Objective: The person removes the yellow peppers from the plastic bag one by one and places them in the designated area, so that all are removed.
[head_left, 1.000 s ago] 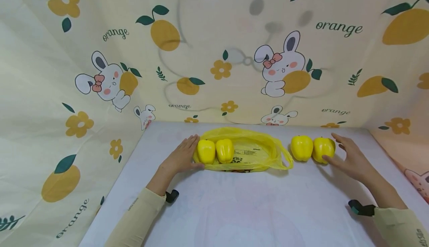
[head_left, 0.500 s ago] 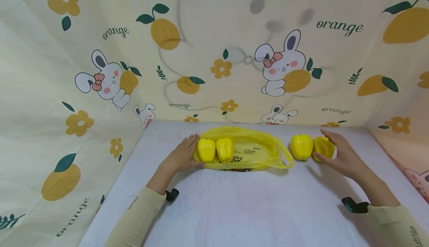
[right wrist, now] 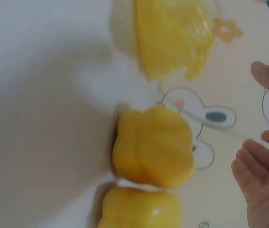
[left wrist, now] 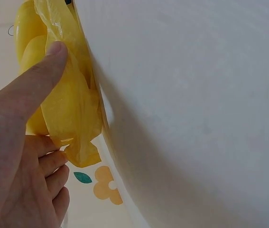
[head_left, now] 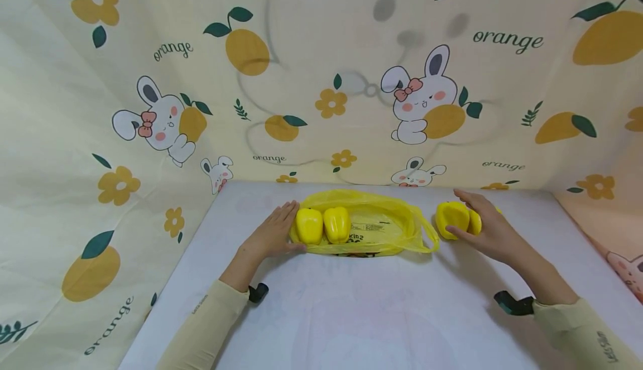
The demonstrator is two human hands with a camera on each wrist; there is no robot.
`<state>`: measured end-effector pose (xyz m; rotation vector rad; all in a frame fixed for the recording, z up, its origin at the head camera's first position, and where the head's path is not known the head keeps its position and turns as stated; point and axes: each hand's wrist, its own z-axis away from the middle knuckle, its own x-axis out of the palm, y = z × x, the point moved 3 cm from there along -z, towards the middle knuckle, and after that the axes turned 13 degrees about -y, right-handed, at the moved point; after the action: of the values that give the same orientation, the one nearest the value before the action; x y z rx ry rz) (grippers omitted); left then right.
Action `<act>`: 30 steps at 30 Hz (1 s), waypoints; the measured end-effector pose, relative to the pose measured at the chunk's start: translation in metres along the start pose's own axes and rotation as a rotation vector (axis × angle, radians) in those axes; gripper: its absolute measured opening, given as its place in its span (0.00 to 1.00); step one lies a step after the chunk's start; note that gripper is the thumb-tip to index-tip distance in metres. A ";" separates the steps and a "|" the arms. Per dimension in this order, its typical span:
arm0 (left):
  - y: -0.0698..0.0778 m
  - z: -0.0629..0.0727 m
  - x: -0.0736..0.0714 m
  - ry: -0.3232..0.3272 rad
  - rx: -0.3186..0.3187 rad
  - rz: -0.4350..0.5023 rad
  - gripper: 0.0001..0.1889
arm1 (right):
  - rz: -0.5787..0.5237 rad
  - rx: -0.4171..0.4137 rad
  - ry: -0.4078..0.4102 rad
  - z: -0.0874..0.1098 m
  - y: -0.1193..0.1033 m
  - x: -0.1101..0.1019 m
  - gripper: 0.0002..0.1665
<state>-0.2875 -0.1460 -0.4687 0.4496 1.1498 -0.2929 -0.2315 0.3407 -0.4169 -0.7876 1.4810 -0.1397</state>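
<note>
A yellow plastic bag [head_left: 372, 219] lies spread on the table with two yellow bell peppers [head_left: 308, 226] at its left end. My left hand [head_left: 271, 233] rests against that end, its thumb touching the thin film in the left wrist view and the fingers fairly straight. On the right, two more bell peppers stand side by side outside the bag, the nearer-to-bag pepper [right wrist: 153, 147] and its neighbour [right wrist: 141, 209]. Over these my right hand [head_left: 489, 230] hovers with thumb and fingers spread, apart from both in the right wrist view. In the head view it partly hides them.
Bag handles [head_left: 431, 236] stick out at the right end of the bag. The white table [head_left: 361, 314] ends at a patterned cloth backdrop [head_left: 311, 152] that rises behind and at the sides.
My right hand has moved left, from beside the rightmost bell pepper to over the one nearer the bag. The left hand, the bag and the peppers have stayed in place.
</note>
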 end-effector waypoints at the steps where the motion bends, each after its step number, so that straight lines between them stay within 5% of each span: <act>1: 0.000 0.000 0.000 -0.002 -0.003 0.001 0.61 | -0.002 -0.003 -0.004 -0.001 -0.003 0.001 0.57; 30: -0.002 -0.001 0.003 0.006 -0.022 -0.017 0.63 | -0.015 -0.174 -0.060 -0.039 -0.051 0.048 0.51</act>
<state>-0.2882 -0.1471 -0.4723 0.4218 1.1618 -0.2943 -0.2422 0.2613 -0.4250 -0.9355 1.4435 0.0017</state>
